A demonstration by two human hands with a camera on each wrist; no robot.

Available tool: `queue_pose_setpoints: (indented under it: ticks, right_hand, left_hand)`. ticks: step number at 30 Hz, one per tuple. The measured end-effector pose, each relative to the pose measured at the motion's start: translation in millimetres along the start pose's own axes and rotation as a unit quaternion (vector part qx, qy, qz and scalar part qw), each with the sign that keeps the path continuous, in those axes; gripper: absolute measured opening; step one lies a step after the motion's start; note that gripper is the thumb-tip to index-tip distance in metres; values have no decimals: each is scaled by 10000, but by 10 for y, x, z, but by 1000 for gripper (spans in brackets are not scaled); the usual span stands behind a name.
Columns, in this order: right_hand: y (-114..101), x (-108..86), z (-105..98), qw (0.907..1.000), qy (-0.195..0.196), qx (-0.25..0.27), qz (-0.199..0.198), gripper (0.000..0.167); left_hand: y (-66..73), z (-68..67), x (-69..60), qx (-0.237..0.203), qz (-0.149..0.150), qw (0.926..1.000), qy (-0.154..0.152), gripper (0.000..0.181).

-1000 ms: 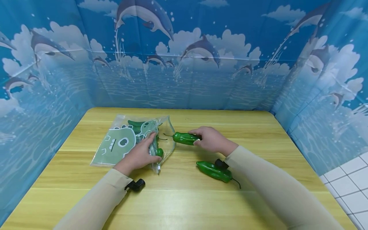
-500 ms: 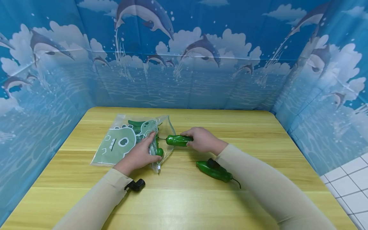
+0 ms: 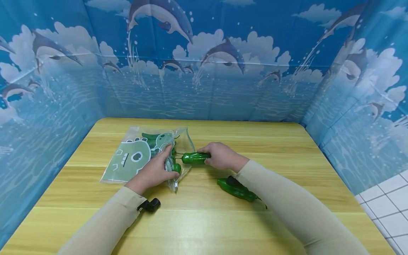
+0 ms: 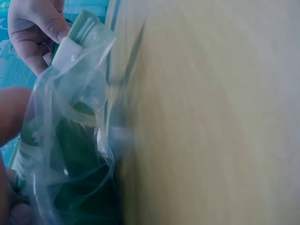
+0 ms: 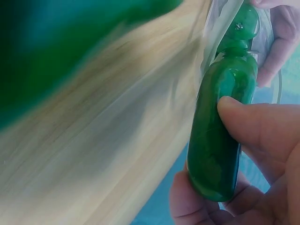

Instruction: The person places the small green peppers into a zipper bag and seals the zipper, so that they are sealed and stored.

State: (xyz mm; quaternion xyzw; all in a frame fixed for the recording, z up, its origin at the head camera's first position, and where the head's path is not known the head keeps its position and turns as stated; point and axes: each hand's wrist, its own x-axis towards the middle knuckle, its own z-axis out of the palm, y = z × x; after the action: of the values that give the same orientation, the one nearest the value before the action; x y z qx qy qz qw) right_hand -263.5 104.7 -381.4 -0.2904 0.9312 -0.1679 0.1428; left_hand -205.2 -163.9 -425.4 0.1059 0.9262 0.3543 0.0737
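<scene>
Here, the fingers of the person's right hand [image 3: 221,156] pinch a glossy green pepper [image 3: 194,158], thumb on one side and fingertips on the other, near its blunt end. The pepper lies roughly level, its thin stem pointing toward the left hand and its stem end at the mouth of a clear plastic bag [image 3: 125,163]. The left hand [image 3: 154,170] grips that bag near its mouth, thumb and fingers set apart with the plastic between them. Inside the bag I can make out more green peppers [image 3: 177,168] — partly hidden by the hand and the print, so I cannot count them. The bag lies flat, printed with a pale green cartoon creature that has one round eye; a small white zip slider [image 3: 176,185] sits at the corner nearest the person.

Just beside the right forearm, another pepper [image 3: 236,192] rests on the surface [image 3: 204,223], partly covered by a black wrist camera [image 3: 233,181]. A matching camera [image 3: 152,205] sits at the left wrist, and both sleeves are beige. Around the yellow wood-grain surface hangs a blue curtain [image 3: 204,95] of leaping dolphins, clouds and water — with white floor tiles [image 3: 390,209] at the far right.
</scene>
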Motion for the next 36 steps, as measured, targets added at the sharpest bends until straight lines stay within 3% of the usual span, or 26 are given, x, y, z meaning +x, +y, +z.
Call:
queue_pose_setpoints:
  ticks: [10,16,36]
  right_hand:
    - [8,-27,-23,10000,-75,28,57,51]
    - [-51,13,-12,9998,-74,-93,-133,50]
    - [-257,113,136,9984,148,-483,-240,50]
  left_hand:
    - [59,-41,-34,-34,145,9998,93,114]
    - [79,-52,-39,-54,189,9997,125,114]
    - [66,-23,-42,32,169,9998,-61,110]
